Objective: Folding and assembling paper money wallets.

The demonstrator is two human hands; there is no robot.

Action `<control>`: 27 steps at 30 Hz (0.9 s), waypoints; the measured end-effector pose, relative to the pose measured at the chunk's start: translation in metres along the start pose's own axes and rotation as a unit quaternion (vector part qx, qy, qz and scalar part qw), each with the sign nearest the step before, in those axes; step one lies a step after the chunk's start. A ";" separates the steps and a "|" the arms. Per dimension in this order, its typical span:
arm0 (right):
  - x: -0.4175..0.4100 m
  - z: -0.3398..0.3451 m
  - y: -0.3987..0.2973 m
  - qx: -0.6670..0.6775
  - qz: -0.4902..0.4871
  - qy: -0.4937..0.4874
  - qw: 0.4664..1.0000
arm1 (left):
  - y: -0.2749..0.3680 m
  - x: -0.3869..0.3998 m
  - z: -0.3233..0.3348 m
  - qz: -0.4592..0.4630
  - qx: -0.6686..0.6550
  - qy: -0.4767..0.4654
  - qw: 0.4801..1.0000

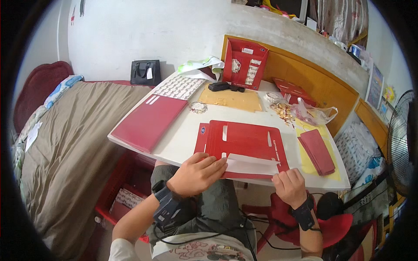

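A red printed card sheet (248, 137) with cut slots lies at the near edge of the white table, on a stack of similar cards. Across its lower part runs a white paper piece (251, 164), its right end by a slot. My left hand (199, 174) has its fingertips over the left end of this paper, gripping it against the card. At the card's lower right corner, my right hand (290, 187) is closed on the near edge; its fingers hide what exactly they pinch. A stack of dark red paper wallets (316, 151) rests on a yellow sheet (305, 130) to the right.
Dark red sheets (150, 122) and patterned sheets (179, 86) lie at left. Behind are a brown envelope (228, 99), an upright red box (245, 65), small scraps (282, 112) and a plastic bag (312, 112). A red crate (109, 195) stands below; a fan (401, 143) is at right.
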State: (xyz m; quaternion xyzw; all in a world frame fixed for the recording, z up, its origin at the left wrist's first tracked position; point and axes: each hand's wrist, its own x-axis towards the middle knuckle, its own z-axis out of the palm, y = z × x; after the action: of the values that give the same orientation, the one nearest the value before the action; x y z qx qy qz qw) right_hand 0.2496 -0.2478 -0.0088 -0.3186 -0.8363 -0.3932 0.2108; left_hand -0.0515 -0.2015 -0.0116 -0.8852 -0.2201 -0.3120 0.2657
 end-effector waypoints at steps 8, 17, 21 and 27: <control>0.010 0.008 -0.007 -0.006 -0.008 0.035 0.999 | 0.006 -0.007 0.000 -0.017 0.004 -0.013 1.000; 0.006 0.003 -0.018 0.071 0.020 -0.029 0.997 | 0.019 -0.004 -0.003 -0.005 0.025 0.007 1.000; 0.015 0.006 -0.023 0.052 0.031 -0.006 0.998 | 0.027 -0.004 0.002 -0.052 0.045 -0.005 0.998; 0.016 0.002 -0.057 -0.003 0.119 0.033 0.992 | 0.060 0.019 -0.003 -0.134 0.024 -0.009 0.991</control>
State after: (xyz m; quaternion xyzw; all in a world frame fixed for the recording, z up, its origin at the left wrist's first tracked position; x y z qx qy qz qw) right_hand 0.1986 -0.2684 -0.0300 -0.4031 -0.7839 -0.3781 0.2830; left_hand -0.0058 -0.2442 -0.0166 -0.8440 -0.3460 -0.3318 0.2406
